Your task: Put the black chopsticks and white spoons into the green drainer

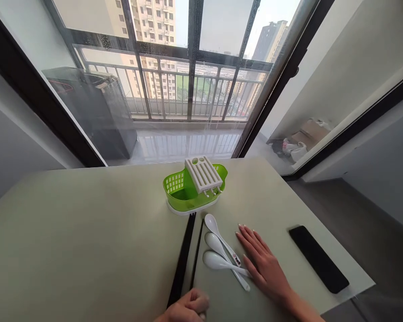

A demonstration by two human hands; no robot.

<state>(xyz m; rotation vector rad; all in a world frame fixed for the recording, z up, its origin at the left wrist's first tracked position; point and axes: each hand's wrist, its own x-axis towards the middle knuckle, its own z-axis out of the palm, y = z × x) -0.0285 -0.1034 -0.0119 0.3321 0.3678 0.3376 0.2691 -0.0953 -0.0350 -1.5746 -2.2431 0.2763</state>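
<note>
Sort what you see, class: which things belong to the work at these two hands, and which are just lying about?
Likely part of the work:
- white spoons, beside the right hand
- black sticks, by the left hand
- green basket with white rack, just beyond them

Seemingly just lying about:
- black phone, off to the right
- cardboard box and white bags, far right

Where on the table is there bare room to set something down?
Most room: the left of the table, bordered by the green basket and long black utensil. Smaller patches: between the right hand and black phone; right of the basket. Crowded: the near middle, with the utensil, thin dark stick, white spoons and left hand.
</note>
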